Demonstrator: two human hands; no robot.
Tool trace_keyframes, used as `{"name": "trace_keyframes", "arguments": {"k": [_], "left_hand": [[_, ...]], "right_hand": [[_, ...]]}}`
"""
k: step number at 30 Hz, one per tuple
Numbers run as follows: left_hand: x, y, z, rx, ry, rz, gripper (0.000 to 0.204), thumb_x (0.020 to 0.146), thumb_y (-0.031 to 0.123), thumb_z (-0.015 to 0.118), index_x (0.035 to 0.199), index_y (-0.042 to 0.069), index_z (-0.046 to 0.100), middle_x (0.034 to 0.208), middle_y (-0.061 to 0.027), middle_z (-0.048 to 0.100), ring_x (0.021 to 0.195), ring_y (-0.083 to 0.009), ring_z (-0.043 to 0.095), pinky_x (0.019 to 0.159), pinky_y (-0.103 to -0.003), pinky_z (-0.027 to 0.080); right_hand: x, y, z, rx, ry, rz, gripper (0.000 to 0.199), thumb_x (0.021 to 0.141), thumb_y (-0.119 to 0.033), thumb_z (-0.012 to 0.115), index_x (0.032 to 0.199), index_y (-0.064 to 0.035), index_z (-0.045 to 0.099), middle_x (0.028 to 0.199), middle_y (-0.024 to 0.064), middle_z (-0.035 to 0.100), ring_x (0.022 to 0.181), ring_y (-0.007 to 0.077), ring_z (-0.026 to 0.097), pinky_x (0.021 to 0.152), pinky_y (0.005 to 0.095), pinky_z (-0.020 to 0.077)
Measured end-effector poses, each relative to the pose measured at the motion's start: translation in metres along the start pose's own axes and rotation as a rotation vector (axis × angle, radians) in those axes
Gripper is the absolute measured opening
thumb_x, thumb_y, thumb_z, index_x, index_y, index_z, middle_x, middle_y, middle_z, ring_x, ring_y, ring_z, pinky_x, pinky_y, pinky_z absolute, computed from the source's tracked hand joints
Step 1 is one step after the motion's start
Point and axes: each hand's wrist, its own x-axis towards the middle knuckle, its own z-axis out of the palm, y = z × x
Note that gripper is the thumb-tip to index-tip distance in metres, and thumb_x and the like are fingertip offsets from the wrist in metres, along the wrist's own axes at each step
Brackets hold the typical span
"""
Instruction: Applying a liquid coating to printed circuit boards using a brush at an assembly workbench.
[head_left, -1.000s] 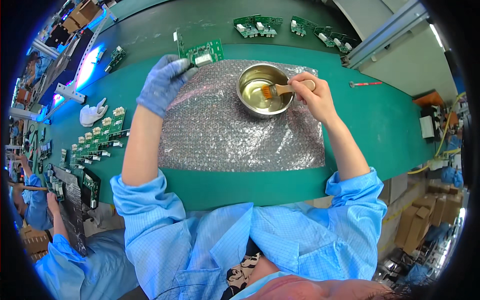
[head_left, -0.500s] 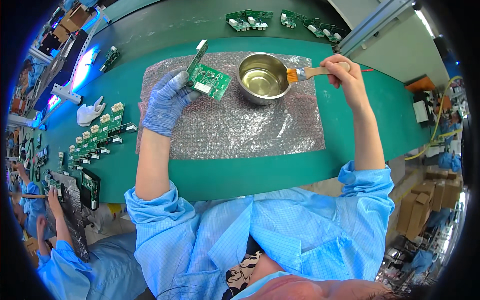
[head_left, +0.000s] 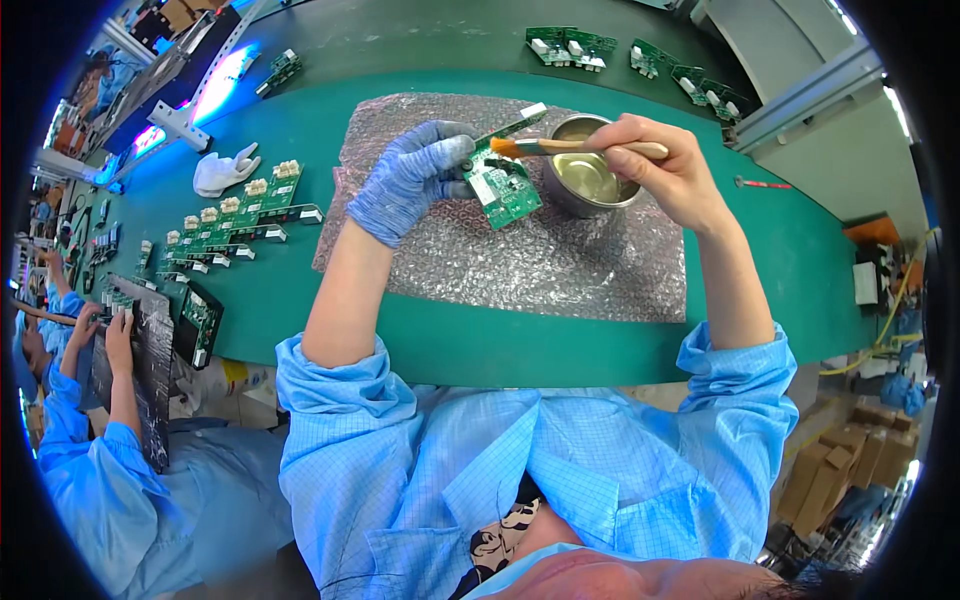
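My left hand (head_left: 412,180), in a blue-striped glove, grips a green circuit board (head_left: 512,205) by its edge. A second, narrow board stands up at an angle from it, white part at its tip. My bare right hand (head_left: 665,170) is closed round the wooden handle of a brush (head_left: 560,147). Its orange bristles are over the circuit board, near the upright part; whether they touch it I cannot tell. Partly behind the brush and my right hand stands a metal bowl (head_left: 590,190) holding a clear yellowish liquid.
Bubble wrap (head_left: 560,285) covers the middle of the green table (head_left: 480,345). Rows of circuit boards (head_left: 235,225) stand at the left, beside a crumpled white glove (head_left: 224,172). More boards (head_left: 570,48) lie at the back. A co-worker's hands (head_left: 118,335) work at the far left.
The brush has moved left from the bowl's right rim to over the circuit board. My left hand has tilted the board, and the whole view has shifted somewhat.
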Motion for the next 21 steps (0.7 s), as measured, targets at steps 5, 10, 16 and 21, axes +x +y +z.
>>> {"name": "trace_keyframes", "arguments": {"k": [5, 10, 16, 21], "left_hand": [[0.0, 0.001, -0.003, 0.006, -0.026, -0.009, 0.035, 0.077, 0.021, 0.066, 0.105, 0.002, 0.054, 0.092, -0.0073, 0.059, 0.075, -0.0149, 0.062, 0.06, -0.026, 0.055], [0.0, 0.001, 0.0, 0.027, -0.029, 0.029, 0.03, 0.076, 0.017, 0.066, 0.101, 0.003, 0.056, 0.091, -0.0065, 0.059, 0.075, -0.0143, 0.061, 0.06, -0.025, 0.055], [0.0, 0.005, -0.001, 0.039, 0.095, 0.104, 0.027, 0.077, 0.015, 0.065, 0.1, 0.004, 0.057, 0.088, -0.0052, 0.058, 0.079, -0.0139, 0.06, 0.061, -0.027, 0.056], [0.0, 0.005, 0.001, 0.068, 0.139, 0.097, 0.026, 0.077, 0.016, 0.065, 0.098, 0.004, 0.057, 0.091, -0.0062, 0.058, 0.081, -0.0148, 0.06, 0.062, -0.027, 0.056]], "right_hand": [[0.014, 0.0, 0.008, -0.051, -0.139, 0.035, 0.017, 0.084, -0.014, 0.058, 0.096, -0.0026, 0.062, 0.088, 0.0052, 0.062, 0.085, 0.0124, 0.056, 0.077, 0.0268, 0.0437], [0.013, 0.007, 0.019, -0.112, 0.024, 0.07, 0.02, 0.085, -0.021, 0.057, 0.092, -0.0025, 0.061, 0.063, 0.0, 0.053, 0.059, 0.0064, 0.048, 0.054, 0.0208, 0.0381], [-0.016, 0.009, 0.028, -0.078, 0.082, 0.143, 0.016, 0.084, -0.018, 0.055, 0.087, -0.0033, 0.061, 0.059, 0.001, 0.052, 0.053, 0.0057, 0.048, 0.047, 0.021, 0.0361], [-0.024, 0.008, 0.028, -0.016, 0.182, 0.128, 0.015, 0.085, -0.016, 0.054, 0.088, -0.0036, 0.061, 0.062, -0.0001, 0.053, 0.056, 0.0043, 0.047, 0.048, 0.0191, 0.0353]]}}
